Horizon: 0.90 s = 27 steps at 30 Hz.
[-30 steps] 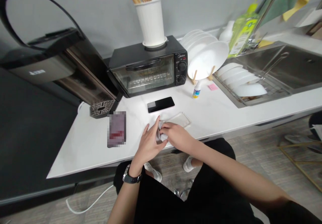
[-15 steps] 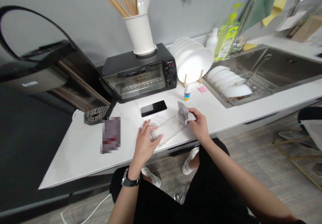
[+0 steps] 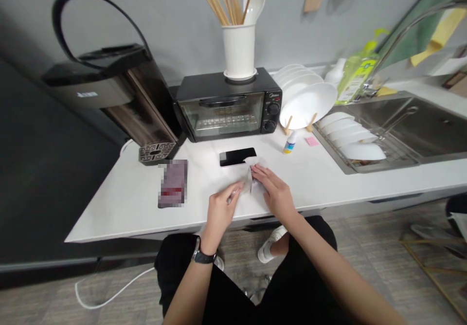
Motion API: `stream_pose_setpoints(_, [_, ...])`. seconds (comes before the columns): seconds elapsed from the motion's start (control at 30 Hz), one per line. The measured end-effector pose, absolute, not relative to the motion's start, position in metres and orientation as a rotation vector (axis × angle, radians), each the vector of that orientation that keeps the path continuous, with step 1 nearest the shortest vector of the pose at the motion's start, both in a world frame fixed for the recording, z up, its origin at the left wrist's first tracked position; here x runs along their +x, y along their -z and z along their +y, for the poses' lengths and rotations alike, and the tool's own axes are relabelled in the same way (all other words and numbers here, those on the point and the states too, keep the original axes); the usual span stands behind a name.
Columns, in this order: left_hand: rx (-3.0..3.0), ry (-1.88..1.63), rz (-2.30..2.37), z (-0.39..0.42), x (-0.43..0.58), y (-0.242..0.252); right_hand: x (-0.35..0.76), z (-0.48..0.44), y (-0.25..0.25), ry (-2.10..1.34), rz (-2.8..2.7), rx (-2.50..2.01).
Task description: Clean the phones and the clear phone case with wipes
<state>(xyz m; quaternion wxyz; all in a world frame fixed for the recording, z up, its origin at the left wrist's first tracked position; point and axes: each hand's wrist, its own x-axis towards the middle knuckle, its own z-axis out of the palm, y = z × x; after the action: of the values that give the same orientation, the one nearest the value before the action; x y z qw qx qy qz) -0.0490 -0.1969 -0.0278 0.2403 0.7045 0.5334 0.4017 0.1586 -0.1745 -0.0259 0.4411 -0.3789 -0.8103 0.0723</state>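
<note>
On the tabletop (image 3: 120, 208), a phone (image 3: 233, 157) lies before the oven (image 3: 226, 116); right of it stands a small bottle (image 3: 290, 143), plates (image 3: 308, 105) behind; a cloth (image 3: 256, 161) seemingly overlaps the phone.

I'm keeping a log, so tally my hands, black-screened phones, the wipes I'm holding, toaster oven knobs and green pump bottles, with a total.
Left hand and right hand: 2
Black-screened phone: 1
Wipe, partly hidden: 1
Upper knob and lower knob on the toaster oven: 2
Green pump bottle: 1
Total: 7

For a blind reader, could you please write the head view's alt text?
A person's left hand holds what seems a clear case, the right hand a pale cloth, over a white counter. A phone lies before a toaster oven.
</note>
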Motion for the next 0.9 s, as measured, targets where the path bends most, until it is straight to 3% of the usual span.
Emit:
stream_pose_setpoints(0.23, [2.021, -1.015, 1.562, -0.196, -0.059, 0.032, 0.128, -0.185, 0.022, -0.120, -2.210, -0.670])
stream_pose_setpoints(0.5, [1.961, -1.085, 1.350, -0.197, -0.056, 0.033, 0.197, -0.165, 0.021, -0.087, -2.101, -0.954])
stream_pose_setpoints(0.77, [2.160, -1.229, 1.372, -0.189, -0.063, 0.040, 0.107, -0.210, 0.030, 0.014, -2.174, -0.734])
stream_pose_setpoints(0.9, [2.161, -1.223, 1.360, -0.190, -0.065, 0.040, 0.131, -0.198, 0.025, 0.042, -2.215, -0.681])
